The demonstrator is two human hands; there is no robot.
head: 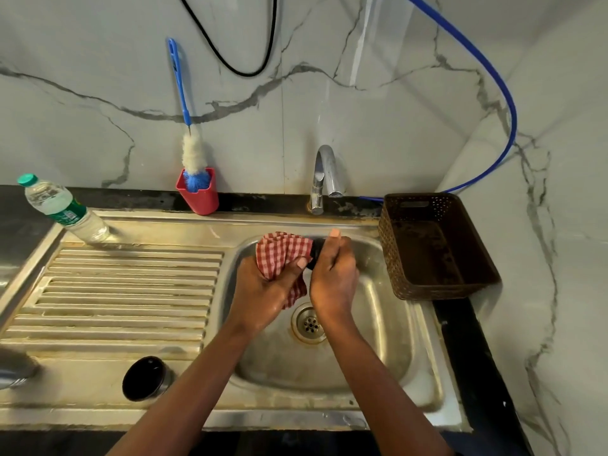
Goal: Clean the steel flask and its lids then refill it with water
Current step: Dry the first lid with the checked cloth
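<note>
Left hand [263, 291] fingers clutch checked cloth [283, 253] against black lid [316, 255]; right hand [334, 278] fingers grip lid.

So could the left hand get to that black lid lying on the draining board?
Probably, once freed: the left hand grips the checked cloth, but nothing stands between it and the black lid on the draining board.

L grip [268, 289], R grip [334, 274] curled
</note>
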